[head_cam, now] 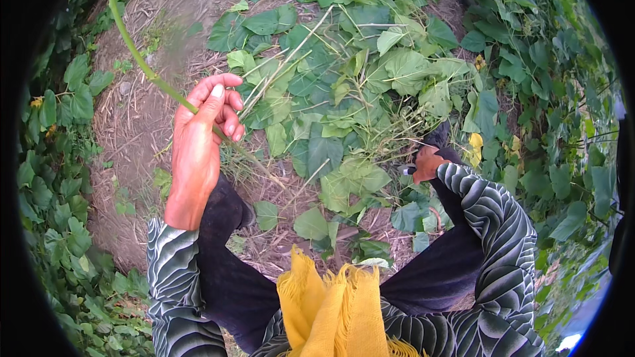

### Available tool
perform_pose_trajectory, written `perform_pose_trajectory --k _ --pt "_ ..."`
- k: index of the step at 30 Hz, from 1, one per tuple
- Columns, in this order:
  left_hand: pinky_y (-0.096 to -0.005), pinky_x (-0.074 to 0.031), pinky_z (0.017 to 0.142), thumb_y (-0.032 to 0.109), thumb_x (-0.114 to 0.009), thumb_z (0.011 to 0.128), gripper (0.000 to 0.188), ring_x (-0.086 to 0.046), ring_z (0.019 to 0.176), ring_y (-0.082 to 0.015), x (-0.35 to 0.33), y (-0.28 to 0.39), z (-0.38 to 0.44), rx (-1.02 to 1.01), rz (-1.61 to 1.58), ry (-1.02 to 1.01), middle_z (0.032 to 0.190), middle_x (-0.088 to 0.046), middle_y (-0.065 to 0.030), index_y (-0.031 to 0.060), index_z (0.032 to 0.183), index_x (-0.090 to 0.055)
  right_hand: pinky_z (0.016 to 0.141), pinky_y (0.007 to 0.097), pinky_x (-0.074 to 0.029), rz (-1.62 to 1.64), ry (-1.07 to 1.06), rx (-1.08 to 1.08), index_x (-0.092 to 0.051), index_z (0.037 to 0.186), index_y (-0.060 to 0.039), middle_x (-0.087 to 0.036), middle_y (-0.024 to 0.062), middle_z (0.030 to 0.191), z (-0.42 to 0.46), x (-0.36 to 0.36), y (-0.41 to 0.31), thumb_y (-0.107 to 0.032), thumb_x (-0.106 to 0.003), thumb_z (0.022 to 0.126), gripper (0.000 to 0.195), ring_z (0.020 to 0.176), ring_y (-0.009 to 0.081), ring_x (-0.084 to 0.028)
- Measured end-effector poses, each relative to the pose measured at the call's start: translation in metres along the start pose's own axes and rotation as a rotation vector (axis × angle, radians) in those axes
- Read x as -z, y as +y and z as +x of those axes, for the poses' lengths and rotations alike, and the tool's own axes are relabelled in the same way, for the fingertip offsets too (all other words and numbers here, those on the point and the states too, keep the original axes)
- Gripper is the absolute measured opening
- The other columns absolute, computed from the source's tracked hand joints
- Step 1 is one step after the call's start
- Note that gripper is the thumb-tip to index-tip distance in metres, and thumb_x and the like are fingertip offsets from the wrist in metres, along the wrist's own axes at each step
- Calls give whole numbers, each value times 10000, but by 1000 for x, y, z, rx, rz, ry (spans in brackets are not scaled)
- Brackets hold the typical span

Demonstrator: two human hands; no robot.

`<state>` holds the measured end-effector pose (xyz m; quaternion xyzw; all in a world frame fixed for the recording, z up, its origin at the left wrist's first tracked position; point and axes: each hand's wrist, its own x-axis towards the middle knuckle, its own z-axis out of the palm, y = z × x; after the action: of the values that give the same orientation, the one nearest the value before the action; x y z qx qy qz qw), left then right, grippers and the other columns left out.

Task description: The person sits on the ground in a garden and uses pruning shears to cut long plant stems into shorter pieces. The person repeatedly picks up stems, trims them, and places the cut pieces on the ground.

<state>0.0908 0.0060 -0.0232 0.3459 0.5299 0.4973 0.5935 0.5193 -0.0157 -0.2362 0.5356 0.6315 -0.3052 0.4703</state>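
My left hand [206,119] holds a long green stem [130,39] between thumb and palm, with the fingers loosely curled. The stem rises past the upper left of the view, and its thinner, browner end slants down towards the ground. Low by my right leg, my right hand [427,162] is closed around a small dark object [409,170] with a pale tip; most of it is hidden, so its kind is unclear. Thin cut stalks [392,146] lie close to that hand. Between my feet spreads a heap of broad green leaves [347,89], with bare stems [292,57] across it.
Leafy vines [526,49] crowd the right side, and more foliage [59,198] lines the left. Dry soil with straw litter [124,144] shows beside the heap. A fringed yellow scarf [332,312] hangs before me, between my bent knees in dark trousers [238,277].
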Motion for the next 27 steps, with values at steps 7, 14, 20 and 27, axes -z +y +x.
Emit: perform_pose_trajectory --k 7,14,20,27 --pt "-225 -372 525 166 -436 978 230 -407 567 -58 1 -1 0 6 5 14 803 -517 -19 1 1105 -535 843 397 -506 215 308 -137 -668 1005 -9 -652 206 1028 5 46 4 -291 -626 663 445 978 336 -634" --pt "-235 -380 544 161 -439 974 229 -411 575 -68 2 1 -3 3 10 18 801 -514 -22 -6 1100 -532 794 428 -489 588 651 -226 -653 940 46 -647 247 977 12 113 31 -319 -636 674 452 932 381 -629" --pt "-243 -397 550 161 -435 977 227 -424 584 -69 14 5 0 -75 -54 22 799 -526 -27 -6 1084 -546 726 415 -486 1015 1011 -203 -560 930 117 -632 249 830 8 117 50 -381 -683 701 562 802 352 -634" --pt "-248 -415 548 135 -441 972 218 -441 583 -81 36 13 -5 -183 -157 68 799 -543 -46 -21 1083 -545 383 335 -344 1080 348 -24 -579 650 14 -491 77 508 -29 90 21 -257 -677 753 307 370 190 -431"
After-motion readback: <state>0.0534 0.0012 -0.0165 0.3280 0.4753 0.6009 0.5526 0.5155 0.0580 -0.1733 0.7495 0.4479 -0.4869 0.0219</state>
